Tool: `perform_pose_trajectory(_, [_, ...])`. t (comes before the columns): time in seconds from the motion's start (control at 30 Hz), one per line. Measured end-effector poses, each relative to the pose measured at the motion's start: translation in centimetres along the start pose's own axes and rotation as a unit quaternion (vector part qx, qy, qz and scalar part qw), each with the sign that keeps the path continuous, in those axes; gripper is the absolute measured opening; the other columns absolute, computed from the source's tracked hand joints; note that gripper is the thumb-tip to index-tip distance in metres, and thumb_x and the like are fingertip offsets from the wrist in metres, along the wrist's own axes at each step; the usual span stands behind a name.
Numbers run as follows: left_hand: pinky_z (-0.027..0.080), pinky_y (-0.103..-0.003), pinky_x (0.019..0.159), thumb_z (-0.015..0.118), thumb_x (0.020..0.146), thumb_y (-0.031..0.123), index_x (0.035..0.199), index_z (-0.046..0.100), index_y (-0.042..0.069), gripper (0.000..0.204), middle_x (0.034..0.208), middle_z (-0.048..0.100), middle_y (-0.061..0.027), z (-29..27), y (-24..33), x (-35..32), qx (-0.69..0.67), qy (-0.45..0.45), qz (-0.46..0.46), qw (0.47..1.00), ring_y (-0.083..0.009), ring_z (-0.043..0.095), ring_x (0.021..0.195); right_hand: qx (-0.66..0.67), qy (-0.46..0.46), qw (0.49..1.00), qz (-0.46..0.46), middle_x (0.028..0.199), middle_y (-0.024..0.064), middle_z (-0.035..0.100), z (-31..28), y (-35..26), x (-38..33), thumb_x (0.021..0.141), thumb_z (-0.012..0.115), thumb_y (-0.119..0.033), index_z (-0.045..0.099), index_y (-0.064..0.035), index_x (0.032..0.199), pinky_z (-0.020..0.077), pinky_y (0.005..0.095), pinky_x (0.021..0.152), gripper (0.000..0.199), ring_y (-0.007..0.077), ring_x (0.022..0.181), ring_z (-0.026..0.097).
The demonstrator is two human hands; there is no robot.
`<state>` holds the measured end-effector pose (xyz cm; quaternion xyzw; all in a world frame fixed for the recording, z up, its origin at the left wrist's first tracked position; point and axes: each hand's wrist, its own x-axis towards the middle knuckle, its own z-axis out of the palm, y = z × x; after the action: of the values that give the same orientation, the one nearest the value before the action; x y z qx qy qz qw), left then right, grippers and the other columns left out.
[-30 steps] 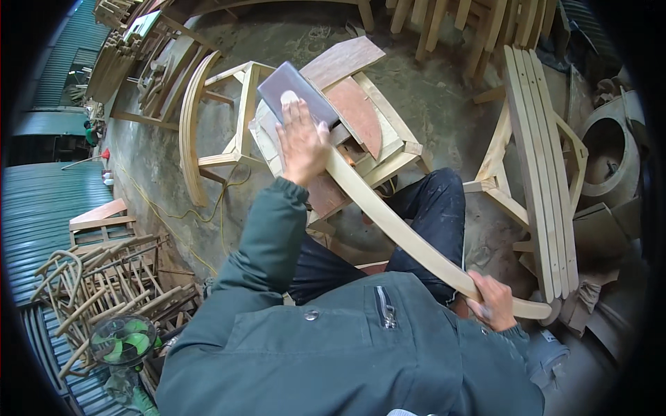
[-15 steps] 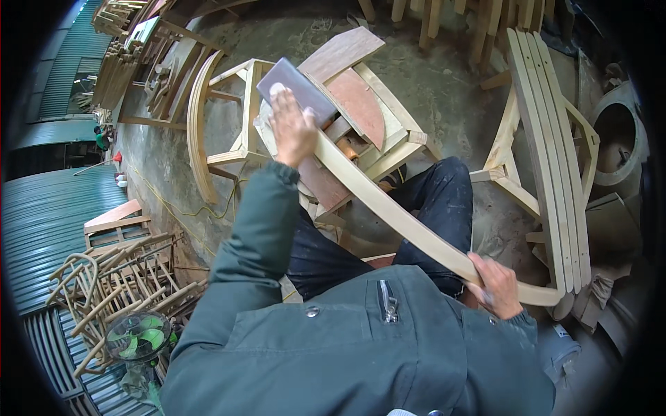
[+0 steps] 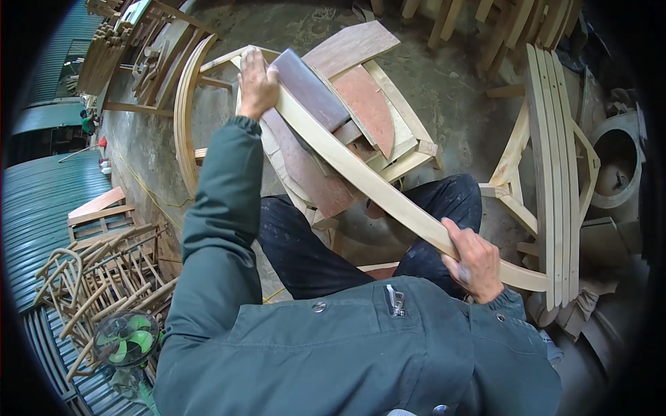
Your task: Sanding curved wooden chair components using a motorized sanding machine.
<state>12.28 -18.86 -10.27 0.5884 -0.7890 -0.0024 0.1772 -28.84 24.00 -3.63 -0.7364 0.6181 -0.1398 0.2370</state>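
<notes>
A long, curved pale wooden slat (image 3: pixel 374 184) runs slantwise over my knees, from the far left to the near right. My left hand (image 3: pixel 257 87) is closed round its far end, fingers over the top. Nearer me, my right hand (image 3: pixel 475 260) grips the slat a little short of its other end. Along the slat's far side lies a flat grey-violet slab (image 3: pixel 311 90), apart from my left fingers. Beneath is a wooden frame (image 3: pixel 406 163) bearing brownish board pieces, among them a reddish rounded one (image 3: pixel 364 104).
At right, several long curved slats (image 3: pixel 555 173) stand on a wooden frame, near a round grey drum (image 3: pixel 616 163). Another curved frame (image 3: pixel 186 114) stands at left. A chair-part pile (image 3: pixel 104 277) and a green-bladed fan (image 3: pixel 127 338) are lower left. A yellow cord (image 3: pixel 149 187) crosses the floor.
My left hand has come off the grey-violet slab and moved left onto the slat's far end. The slat has shifted left, and my right hand now holds it farther from its near end.
</notes>
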Motion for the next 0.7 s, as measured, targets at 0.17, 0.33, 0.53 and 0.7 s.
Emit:
perform_pose_trajectory(0.17, [0.016,-0.049,0.130,0.044,0.102,0.039,0.159,0.032,-0.005,0.073,0.167,0.028,-0.0276,1.4,-7.1,8.8,0.012,0.036,0.045,0.998,-0.0422,0.020,0.158,0.000,0.031,0.999,-0.009,0.091,0.0082,0.062,1.4,-3.1,7.0,0.079,0.083,-0.024,0.051,-0.0206,0.151,0.0563,0.0414,0.069,0.078,0.0285,0.079,0.068])
perform_pose_trajectory(0.33, [0.023,-0.053,0.127,0.044,0.100,0.039,0.159,0.031,-0.006,0.075,0.167,0.029,-0.0262,0.4,-7.1,12.8,0.045,-0.007,-0.034,0.998,-0.0440,0.023,0.157,-0.005,0.045,0.999,0.003,0.093,0.0113,0.065,3.2,-5.7,12.8,0.085,0.079,-0.029,0.049,-0.0207,0.152,0.0575,0.0434,0.068,0.074,0.0320,0.080,0.071])
perform_pose_trajectory(0.53, [0.026,-0.063,0.123,0.047,0.099,0.036,0.157,0.032,-0.007,0.074,0.164,0.032,-0.0276,-0.5,-4.1,9.1,0.087,-0.045,-0.026,0.995,-0.0482,0.024,0.155,0.020,0.037,0.999,0.001,0.092,0.0129,0.066,3.2,-5.3,10.7,0.088,0.077,-0.031,0.049,-0.0200,0.150,0.0574,0.0447,0.067,0.068,0.0350,0.080,0.071])
perform_pose_trajectory(0.7, [0.023,-0.065,0.124,0.052,0.100,0.036,0.158,0.030,-0.009,0.076,0.165,0.030,-0.0298,1.0,2.6,-1.0,0.021,0.026,-0.013,0.999,-0.0476,0.022,0.156,-0.002,0.045,0.999,-0.004,0.087,0.0108,0.061,1.4,-2.5,1.6,0.083,0.081,-0.025,0.053,-0.0207,0.147,0.0556,0.0455,0.066,0.070,0.0324,0.078,0.069])
